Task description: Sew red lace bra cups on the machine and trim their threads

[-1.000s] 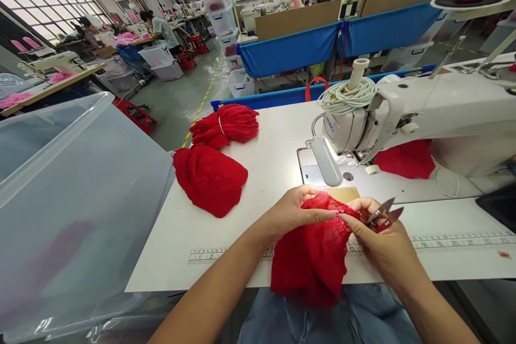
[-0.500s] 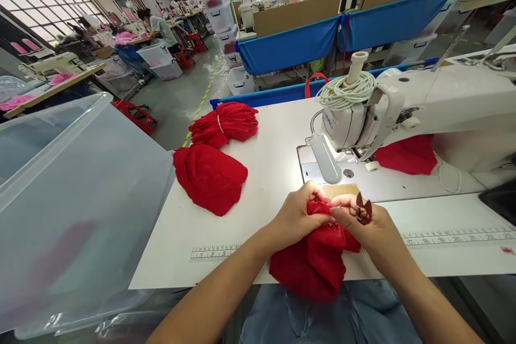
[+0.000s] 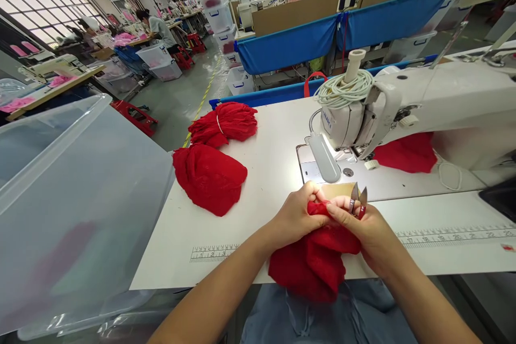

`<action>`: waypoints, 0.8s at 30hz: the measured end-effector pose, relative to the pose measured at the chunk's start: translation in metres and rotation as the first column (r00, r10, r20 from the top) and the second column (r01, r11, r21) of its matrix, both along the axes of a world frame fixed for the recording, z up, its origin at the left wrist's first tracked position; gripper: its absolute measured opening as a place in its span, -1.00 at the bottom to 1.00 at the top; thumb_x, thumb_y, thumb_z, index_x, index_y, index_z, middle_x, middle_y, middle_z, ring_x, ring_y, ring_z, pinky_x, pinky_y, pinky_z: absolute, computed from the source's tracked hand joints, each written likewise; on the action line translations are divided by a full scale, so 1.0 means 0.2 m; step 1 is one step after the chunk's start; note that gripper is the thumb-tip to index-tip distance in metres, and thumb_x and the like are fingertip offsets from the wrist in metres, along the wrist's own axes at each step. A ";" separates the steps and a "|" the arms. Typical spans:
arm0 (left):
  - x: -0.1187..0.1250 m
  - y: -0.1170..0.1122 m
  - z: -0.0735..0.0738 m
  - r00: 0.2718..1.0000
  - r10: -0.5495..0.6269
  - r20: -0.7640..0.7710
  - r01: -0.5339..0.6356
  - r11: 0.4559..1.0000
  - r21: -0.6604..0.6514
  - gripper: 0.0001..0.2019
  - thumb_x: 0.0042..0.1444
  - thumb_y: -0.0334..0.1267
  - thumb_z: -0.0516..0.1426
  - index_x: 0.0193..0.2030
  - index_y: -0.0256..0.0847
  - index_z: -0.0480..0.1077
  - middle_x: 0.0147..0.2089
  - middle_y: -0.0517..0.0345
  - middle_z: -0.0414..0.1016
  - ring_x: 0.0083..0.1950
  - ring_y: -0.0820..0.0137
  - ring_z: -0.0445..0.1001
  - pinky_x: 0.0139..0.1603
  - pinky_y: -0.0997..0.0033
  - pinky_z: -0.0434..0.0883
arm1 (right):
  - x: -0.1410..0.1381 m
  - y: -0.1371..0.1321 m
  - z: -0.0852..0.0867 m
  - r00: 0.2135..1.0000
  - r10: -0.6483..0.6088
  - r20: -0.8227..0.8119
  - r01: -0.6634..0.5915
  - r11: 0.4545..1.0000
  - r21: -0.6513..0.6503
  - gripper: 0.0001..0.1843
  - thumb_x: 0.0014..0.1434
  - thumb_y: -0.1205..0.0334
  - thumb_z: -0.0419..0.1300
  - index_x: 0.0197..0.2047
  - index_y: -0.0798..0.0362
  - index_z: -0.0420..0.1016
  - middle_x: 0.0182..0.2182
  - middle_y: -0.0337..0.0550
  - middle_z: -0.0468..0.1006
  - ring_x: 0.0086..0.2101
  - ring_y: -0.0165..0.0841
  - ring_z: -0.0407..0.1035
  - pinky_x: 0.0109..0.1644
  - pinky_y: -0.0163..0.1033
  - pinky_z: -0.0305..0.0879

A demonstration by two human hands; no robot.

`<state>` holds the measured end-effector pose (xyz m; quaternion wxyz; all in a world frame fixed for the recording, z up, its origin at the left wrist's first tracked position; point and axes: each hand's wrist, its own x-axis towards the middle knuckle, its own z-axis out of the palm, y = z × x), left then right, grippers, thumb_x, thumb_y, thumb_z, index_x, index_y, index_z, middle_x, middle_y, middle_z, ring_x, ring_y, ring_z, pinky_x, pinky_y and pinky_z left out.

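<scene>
A piece of red lace fabric [image 3: 312, 260] hangs over the front edge of the white sewing table [image 3: 258, 172]. My left hand [image 3: 296, 215] is closed on its top edge. My right hand [image 3: 360, 228] pinches the same edge right beside it and also holds small thread snips [image 3: 358, 200], blades pointing up. Both hands sit just in front of the needle plate of the white sewing machine [image 3: 419, 105].
Two bundles of red fabric [image 3: 209, 174] [image 3: 223, 123] lie on the table's left part. More red fabric [image 3: 407, 153] sits under the machine arm. A big clear plastic bin [image 3: 68, 199] stands at the left. Other people work at tables farther back.
My hands have drawn closer together and bunched the fabric's top edge. The snips have turned from pointing right to pointing up.
</scene>
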<state>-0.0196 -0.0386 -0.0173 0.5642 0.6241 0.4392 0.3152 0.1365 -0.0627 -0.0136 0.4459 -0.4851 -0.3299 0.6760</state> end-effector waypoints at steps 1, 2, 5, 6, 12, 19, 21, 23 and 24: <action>0.00 0.00 0.00 1.000 -0.002 -0.012 0.002 1.000 0.006 -0.70 -0.08 -0.35 0.32 -0.31 -0.17 0.25 -0.39 0.36 0.28 -0.37 0.49 0.21 -0.33 0.50 0.19 | 0.00 0.00 0.00 0.999 -0.041 -0.030 0.041 0.999 0.002 -0.49 -0.32 -0.11 0.53 -0.53 0.04 0.40 -0.63 -0.32 0.30 -0.54 -0.45 0.21 -0.49 -0.32 0.23; 0.00 0.01 0.00 1.000 0.000 -0.017 0.001 1.000 0.006 -0.70 -0.09 -0.33 0.34 -0.33 -0.18 0.26 -0.40 0.35 0.28 -0.37 0.49 0.21 -0.33 0.49 0.19 | 0.00 0.00 0.00 0.991 -0.112 -0.077 0.112 0.994 -0.010 -0.50 -0.33 -0.06 0.55 -0.52 0.04 0.42 -0.64 -0.36 0.26 -0.58 -0.50 0.14 -0.53 -0.36 0.18; 0.00 0.02 0.01 1.000 0.020 0.008 -0.020 1.000 -0.009 -0.68 -0.15 -0.26 0.38 -0.35 -0.21 0.34 -0.39 0.32 0.33 -0.34 0.47 0.26 -0.28 0.48 0.23 | 0.00 0.01 -0.01 0.918 -0.340 -0.205 0.325 0.940 -0.107 -0.49 -0.42 0.08 0.60 -0.50 0.07 0.41 -0.68 -0.48 0.11 -0.64 -0.64 -0.14 -0.64 -0.49 -0.05; 0.00 0.02 0.01 1.000 0.017 0.025 -0.016 1.000 -0.014 -0.71 -0.14 -0.25 0.38 -0.34 -0.22 0.37 -0.37 0.29 0.36 -0.32 0.46 0.29 -0.26 0.47 0.25 | 0.00 0.01 -0.02 0.895 -0.385 -0.225 0.363 0.922 -0.133 -0.48 -0.44 0.12 0.61 -0.51 0.07 0.41 -0.68 -0.49 0.08 -0.64 -0.66 -0.17 -0.65 -0.52 -0.09; -0.02 0.03 0.04 0.989 -0.145 0.020 0.145 0.989 0.003 -0.84 0.09 -0.20 0.22 -0.38 -0.27 0.47 -0.35 0.19 0.42 -0.25 0.41 0.36 -0.19 0.46 0.29 | 0.02 0.01 -0.03 0.805 -0.499 -0.321 0.486 0.865 -0.124 -0.48 -0.40 0.14 0.61 -0.57 0.07 0.33 -0.63 -0.49 0.08 -0.66 -0.68 -0.16 -0.67 -0.56 -0.11; 0.00 0.02 0.06 0.978 -0.198 0.066 0.205 0.970 -0.131 -0.79 0.12 -0.14 0.20 -0.32 -0.27 0.44 -0.37 0.24 0.38 -0.34 0.48 0.30 -0.30 0.51 0.25 | 0.00 -0.02 -0.01 0.842 -0.449 -0.298 0.460 0.887 -0.038 -0.57 -0.26 0.14 0.57 -0.54 0.07 0.39 -0.67 -0.44 0.13 -0.63 -0.64 -0.07 -0.62 -0.51 -0.07; 0.00 0.01 0.06 0.976 -0.174 0.129 0.196 0.964 -0.181 -0.75 0.09 -0.09 0.24 -0.28 -0.27 0.47 -0.35 0.23 0.42 -0.33 0.48 0.32 -0.30 0.51 0.26 | -0.01 -0.03 0.00 0.852 -0.438 -0.287 0.450 0.893 -0.030 -0.58 -0.22 0.12 0.56 -0.53 0.06 0.38 -0.69 -0.45 0.10 -0.63 -0.62 -0.07 -0.60 -0.49 -0.07; 0.00 0.01 0.05 0.975 -0.159 0.152 0.187 0.963 -0.192 -0.73 0.08 -0.08 0.26 -0.29 -0.28 0.50 -0.36 0.23 0.42 -0.34 0.50 0.32 -0.30 0.51 0.25 | -0.02 -0.03 0.00 0.849 -0.450 -0.278 0.463 0.886 -0.019 -0.57 -0.22 0.11 0.55 -0.52 0.05 0.36 -0.69 -0.47 0.08 -0.63 -0.61 -0.09 -0.60 -0.47 -0.10; 0.00 0.01 0.04 0.977 -0.152 0.152 0.180 0.964 -0.194 -0.73 0.08 -0.07 0.27 -0.31 -0.29 0.51 -0.38 0.23 0.42 -0.35 0.50 0.31 -0.30 0.51 0.24 | -0.02 -0.03 -0.01 0.851 -0.455 -0.263 0.470 0.882 -0.007 -0.56 -0.21 0.09 0.55 -0.51 0.04 0.36 -0.68 -0.47 0.08 -0.63 -0.61 -0.10 -0.60 -0.46 -0.12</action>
